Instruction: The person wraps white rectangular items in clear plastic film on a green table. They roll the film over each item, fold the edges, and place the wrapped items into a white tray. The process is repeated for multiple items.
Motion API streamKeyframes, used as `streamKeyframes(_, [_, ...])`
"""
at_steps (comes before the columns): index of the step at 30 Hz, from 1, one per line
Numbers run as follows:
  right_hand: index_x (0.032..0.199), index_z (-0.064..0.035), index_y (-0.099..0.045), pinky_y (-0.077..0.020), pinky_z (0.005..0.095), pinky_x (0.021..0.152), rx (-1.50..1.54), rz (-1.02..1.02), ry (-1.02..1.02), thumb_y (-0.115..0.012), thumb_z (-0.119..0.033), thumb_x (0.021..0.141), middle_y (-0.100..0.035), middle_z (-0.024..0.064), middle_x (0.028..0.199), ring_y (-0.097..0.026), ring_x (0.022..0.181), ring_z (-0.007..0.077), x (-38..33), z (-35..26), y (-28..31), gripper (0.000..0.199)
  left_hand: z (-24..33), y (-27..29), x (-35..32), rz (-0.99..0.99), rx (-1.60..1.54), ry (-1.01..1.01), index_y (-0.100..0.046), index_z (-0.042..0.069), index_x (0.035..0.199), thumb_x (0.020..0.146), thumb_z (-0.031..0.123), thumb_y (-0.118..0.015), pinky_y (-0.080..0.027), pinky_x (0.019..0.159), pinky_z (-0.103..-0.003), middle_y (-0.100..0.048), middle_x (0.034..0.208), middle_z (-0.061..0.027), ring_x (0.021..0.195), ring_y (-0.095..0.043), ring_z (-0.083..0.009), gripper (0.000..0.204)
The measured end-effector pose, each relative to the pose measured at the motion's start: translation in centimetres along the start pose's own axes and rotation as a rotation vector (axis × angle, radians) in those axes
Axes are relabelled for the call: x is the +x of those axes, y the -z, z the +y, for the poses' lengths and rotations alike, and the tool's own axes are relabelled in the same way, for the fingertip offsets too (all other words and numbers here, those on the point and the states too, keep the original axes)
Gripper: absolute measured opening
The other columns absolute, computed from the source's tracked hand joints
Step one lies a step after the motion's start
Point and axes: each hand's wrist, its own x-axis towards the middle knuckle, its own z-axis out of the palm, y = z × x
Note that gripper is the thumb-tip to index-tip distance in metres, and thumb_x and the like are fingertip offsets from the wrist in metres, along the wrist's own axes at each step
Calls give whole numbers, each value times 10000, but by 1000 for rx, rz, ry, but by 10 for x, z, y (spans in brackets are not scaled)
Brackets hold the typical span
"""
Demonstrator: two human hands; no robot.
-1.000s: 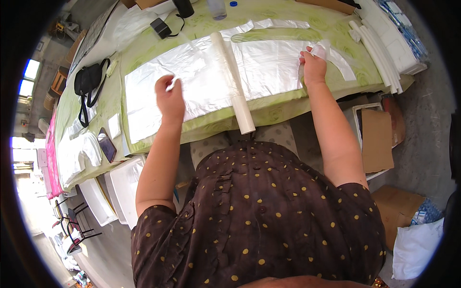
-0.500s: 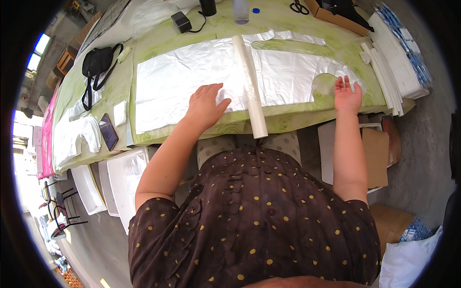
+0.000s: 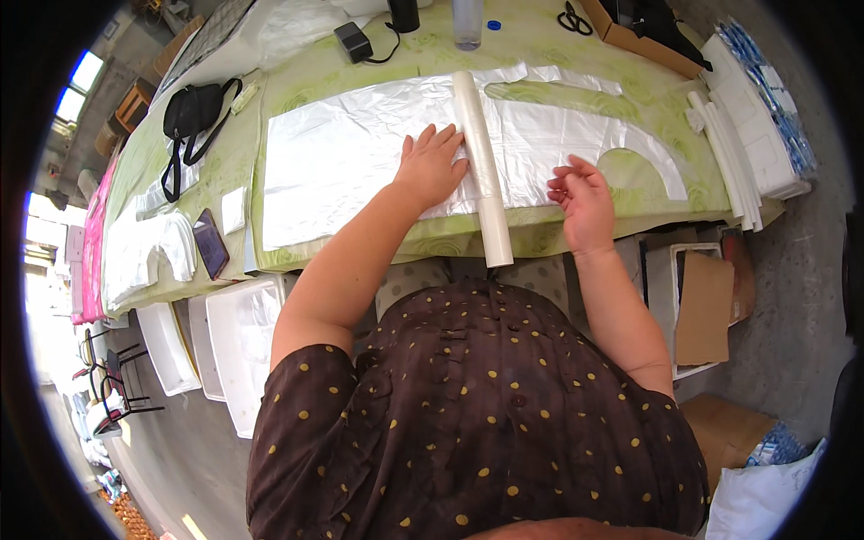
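Note:
A white plastic vest-type bag [image 3: 346, 162] lies spread on the table, its two long handle strips pointing right. Across it rests a pale roll [image 3: 486, 171] that looks wound with clear film, its near end jutting past the table's front edge. My left hand [image 3: 432, 166] is flat on the bag with fingers spread, the tips close against the roll's left side. To the right of the roll, my right hand [image 3: 587, 205] hovers over the bag's near edge. Its fingers are loosely bent and hold nothing.
A green patterned cloth covers the table [image 3: 315, 72]. Left are a phone [image 3: 211, 244], folded white bags [image 3: 148, 252] and a black pouch [image 3: 193, 112]. Behind stand a black adapter [image 3: 353, 41], a bottle [image 3: 467, 25] and scissors [image 3: 574, 18]. White rolls [image 3: 731, 162] lie at the right edge.
My left hand has slid right across the bag up to the roll. My right hand has come left from the near handle strip, its fingers bending, and that strip now lies flat.

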Motion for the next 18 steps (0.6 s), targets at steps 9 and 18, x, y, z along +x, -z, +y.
streamKeyframes(9, [1210, -67, -670, -436, 418, 1093, -867, -576, 527, -665, -131, 877, -678, 121, 1205, -550, 1260, 337, -21, 11, -69, 340, 10, 7, -2, -47, 103, 28, -470, 135, 1490, 965, 309, -531, -222, 1224, -558, -357, 1620, -77, 1510, -276, -328, 556])
streamKeyframes(18, [1084, -82, -695, -471, 453, 1026, -859, -713, 480, -666, -115, 846, -683, 121, 1121, -598, 1146, 351, -23, 12, -84, 242, 11, 35, 13, 246, -69, -510, -708, 102, 1173, 905, 220, -662, -444, 1071, -439, -585, 1422, -107, 1288, -534, -315, 297])
